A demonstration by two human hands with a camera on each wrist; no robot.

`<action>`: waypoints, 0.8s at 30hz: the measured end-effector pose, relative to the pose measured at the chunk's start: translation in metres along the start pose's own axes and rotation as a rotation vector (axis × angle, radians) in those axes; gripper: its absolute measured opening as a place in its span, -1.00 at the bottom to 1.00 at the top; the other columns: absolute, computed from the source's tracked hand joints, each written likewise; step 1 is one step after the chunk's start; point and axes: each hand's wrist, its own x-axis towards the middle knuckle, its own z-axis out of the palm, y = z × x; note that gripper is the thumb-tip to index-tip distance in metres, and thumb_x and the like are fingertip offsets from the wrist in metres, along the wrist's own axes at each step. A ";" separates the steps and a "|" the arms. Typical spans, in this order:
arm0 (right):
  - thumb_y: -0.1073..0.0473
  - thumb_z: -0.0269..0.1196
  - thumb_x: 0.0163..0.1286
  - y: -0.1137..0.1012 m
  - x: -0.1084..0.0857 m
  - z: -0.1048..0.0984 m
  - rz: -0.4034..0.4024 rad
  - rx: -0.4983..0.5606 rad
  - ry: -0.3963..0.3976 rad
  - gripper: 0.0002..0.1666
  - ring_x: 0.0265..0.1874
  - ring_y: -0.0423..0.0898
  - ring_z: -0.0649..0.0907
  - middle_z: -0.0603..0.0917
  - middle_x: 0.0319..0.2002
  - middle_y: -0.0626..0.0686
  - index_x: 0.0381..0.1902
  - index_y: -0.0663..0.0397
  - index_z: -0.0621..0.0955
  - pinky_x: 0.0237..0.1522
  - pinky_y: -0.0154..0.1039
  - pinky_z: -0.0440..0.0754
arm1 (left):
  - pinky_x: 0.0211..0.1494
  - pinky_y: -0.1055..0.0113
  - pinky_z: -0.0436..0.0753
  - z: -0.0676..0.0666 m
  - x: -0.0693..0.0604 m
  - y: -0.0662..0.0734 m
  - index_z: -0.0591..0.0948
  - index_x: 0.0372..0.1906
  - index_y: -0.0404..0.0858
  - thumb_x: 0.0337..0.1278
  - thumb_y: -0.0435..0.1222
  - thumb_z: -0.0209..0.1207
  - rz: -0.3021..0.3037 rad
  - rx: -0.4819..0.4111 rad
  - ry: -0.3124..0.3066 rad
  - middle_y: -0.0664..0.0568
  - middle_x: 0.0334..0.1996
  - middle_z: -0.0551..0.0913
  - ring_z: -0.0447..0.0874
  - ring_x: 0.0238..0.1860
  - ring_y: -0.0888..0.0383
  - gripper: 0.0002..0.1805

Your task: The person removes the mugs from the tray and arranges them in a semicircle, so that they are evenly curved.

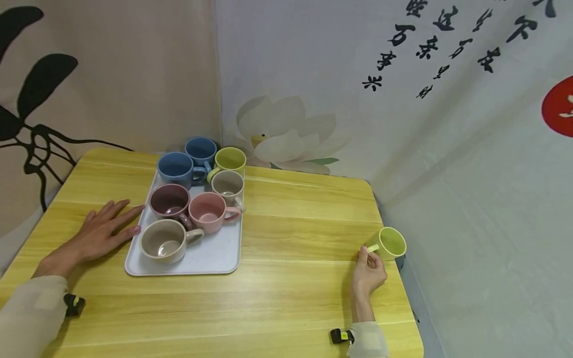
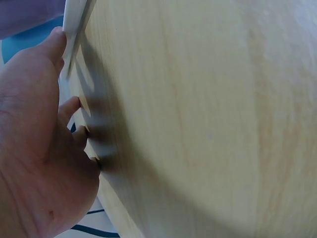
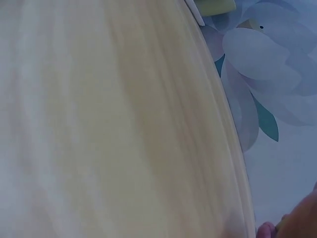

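Note:
My right hand (image 1: 369, 273) pinches the handle of a yellow-green mug (image 1: 390, 242) near the table's right edge. On the left, my left hand (image 1: 100, 231) lies with fingers spread, its fingertips at the left rim of a white tray (image 1: 206, 263). Several mugs stand upright on that tray: two blue ones (image 1: 175, 169) at the back, a yellow-green mug (image 1: 231, 159), a grey-white mug (image 1: 228, 184), a dark purple mug (image 1: 169, 200), a pink mug (image 1: 208, 211) and a beige mug (image 1: 162, 241) at the front. In the right wrist view only a bit of the hand (image 3: 299, 220) shows.
The wooden table (image 1: 295, 298) has rounded corners and runs between tray and right hand. Behind it hangs a pale curtain (image 1: 295, 59) with a printed lotus and black characters. Wrist cameras (image 1: 73, 304) sit at both cuffs.

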 end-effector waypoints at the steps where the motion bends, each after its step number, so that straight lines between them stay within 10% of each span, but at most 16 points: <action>1: 0.26 0.51 0.53 0.001 0.000 0.000 -0.003 -0.006 0.004 -0.86 -0.33 -0.24 0.90 0.85 -0.39 -0.25 -0.20 0.25 0.78 -0.18 -0.43 0.86 | 0.69 -0.72 -0.43 0.000 0.000 0.000 0.21 0.84 -0.09 0.79 0.06 0.08 0.000 0.000 0.001 -0.57 0.79 0.00 -0.30 0.79 -0.72 -0.23; 24: 0.12 0.56 0.50 -0.007 -0.004 -0.008 -0.046 -0.065 0.055 -0.64 -0.25 -0.36 0.72 0.67 -0.14 -0.11 0.07 0.18 0.68 -0.21 -0.60 0.71 | 0.65 -0.77 -0.32 -0.001 0.000 0.002 0.22 0.84 -0.09 0.78 0.05 0.10 0.011 0.008 0.014 -0.59 0.77 0.04 -0.24 0.77 -0.74 -0.23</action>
